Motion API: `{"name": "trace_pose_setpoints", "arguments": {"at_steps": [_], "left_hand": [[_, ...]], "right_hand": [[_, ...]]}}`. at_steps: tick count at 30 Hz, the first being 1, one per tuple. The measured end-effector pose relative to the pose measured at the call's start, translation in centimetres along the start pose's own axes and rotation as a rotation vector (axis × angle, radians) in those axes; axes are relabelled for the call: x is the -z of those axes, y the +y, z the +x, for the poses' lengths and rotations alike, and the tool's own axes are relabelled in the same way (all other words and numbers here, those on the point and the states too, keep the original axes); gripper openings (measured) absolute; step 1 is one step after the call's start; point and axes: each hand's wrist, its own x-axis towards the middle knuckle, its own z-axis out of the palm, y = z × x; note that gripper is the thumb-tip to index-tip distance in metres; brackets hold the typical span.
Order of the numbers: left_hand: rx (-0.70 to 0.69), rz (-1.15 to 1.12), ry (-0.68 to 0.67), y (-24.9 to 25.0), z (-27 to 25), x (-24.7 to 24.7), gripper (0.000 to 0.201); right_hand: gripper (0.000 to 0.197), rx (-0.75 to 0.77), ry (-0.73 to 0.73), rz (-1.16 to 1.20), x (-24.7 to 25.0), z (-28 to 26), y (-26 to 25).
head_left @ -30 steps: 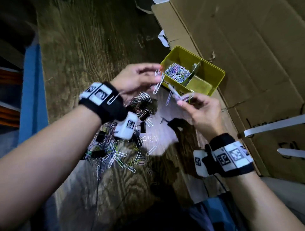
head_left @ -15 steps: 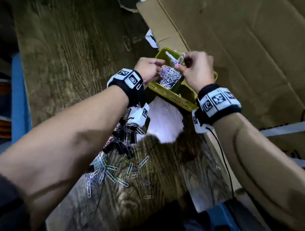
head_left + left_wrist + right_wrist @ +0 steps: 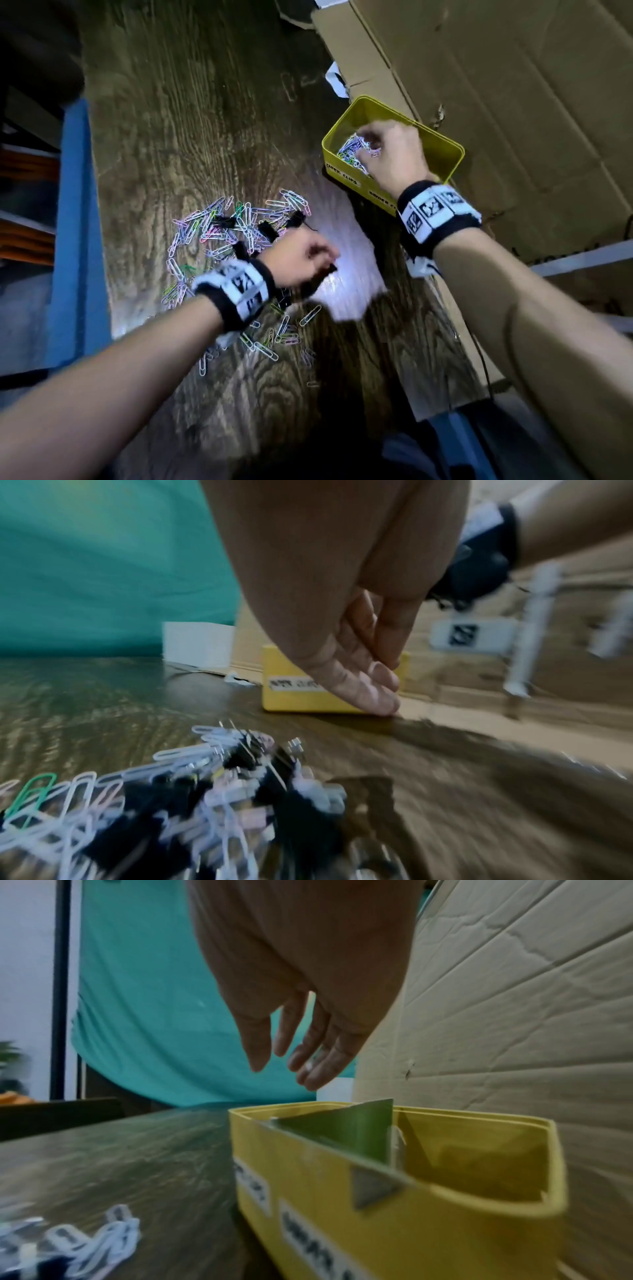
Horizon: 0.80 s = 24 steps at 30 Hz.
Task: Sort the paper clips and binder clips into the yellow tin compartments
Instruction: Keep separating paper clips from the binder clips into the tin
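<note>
**A:** Where are the hands, and what are they doing?

**B:** In the head view, the right hand [image 3: 394,154] hovers over the yellow tin [image 3: 442,150], which sits on the table [image 3: 205,120] at about 1 o'clock from the loose pile. Its fingers [image 3: 255,1053] hang straight and slack, holding nothing. It is over the left compartment, where a heap of coloured paper clips [image 3: 349,152] already lies, so it looks placed for a drop there.

**A:** And the left hand?

**B:** The left hand [image 3: 301,257] is low over the table at the 3 o'clock edge of the mixed pile [image 3: 236,233]. The picture is blurred, but the wrist view shows its fingers [image 3: 359,685] extended and relaxed, gripping nothing. I judge it is reaching for the next clips.

**A:** What is in that pile?

**B:** Pastel paper clips tangled with black binder clips [image 3: 267,229], so each kind has to be picked apart.

**A:** How is the tin arranged?

**B:** A divider [image 3: 342,1131] splits it in two, with a label on the near wall under each half. The right compartment [image 3: 479,1164] looks empty from the wrist view. Flattened cardboard [image 3: 513,85] lies beyond the tin, from 12 to 3 o'clock.
</note>
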Motion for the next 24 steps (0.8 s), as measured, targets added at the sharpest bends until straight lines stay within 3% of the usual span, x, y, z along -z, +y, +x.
{"name": "trace_pose_setpoints", "arguments": {"at_steps": [2, 5, 7, 10, 12, 14, 16, 20, 22, 24], "left_hand": [[-0.137, 0.285, -0.05, -1.4, -2.7, -3.0, 0.027], [-0.231, 0.602, -0.153, -4.6, -5.7, -7.0, 0.043], [-0.208, 0.759, -0.214, -7.0, -7.4, -8.4, 0.055], [-0.21, 0.872, -0.193, -9.0, -10.2, -9.1, 0.061], [-0.271, 0.885, -0.159, -9.7, -11.8, -9.1, 0.055], [-0.302, 0.824, -0.117, -10.3, -13.3, -8.7, 0.057], [-0.242, 0.787, 0.006, -11.0, -14.4, -8.0, 0.063], [0.059, 0.65, 0.176, -11.3, -16.1, -7.8, 0.071], [0.107, 0.609, 0.099, -11.6, -16.2, -8.6, 0.078], [0.031, 0.633, 0.051, -11.7, -15.8, -9.7, 0.072]], "right_hand": [[0.025, 0.095, 0.024, 0.103, -0.2, -3.5, -0.9], [0.019, 0.179, -0.106, 0.128, -1.8, -9.7, -0.9], [0.011, 0.147, -0.312, 0.103, -3.3, -13.5, 0.0], [0.01, -0.012, -0.793, 0.037, -5.6, -18.7, 0.9], [0.011, 0.011, -1.018, -0.022, -6.9, -21.7, 0.9], [0.015, 0.085, -1.134, -0.116, -8.1, -23.8, 0.2], [0.015, 0.129, -1.115, -0.141, -9.3, -24.9, -0.7], [0.021, 0.2, -0.945, -0.114, -11.0, -25.3, -2.1], [0.036, 0.182, -0.849, -0.132, -11.2, -25.4, -2.4], [0.055, 0.135, -0.718, -0.165, -11.0, -25.8, -2.3]]}}
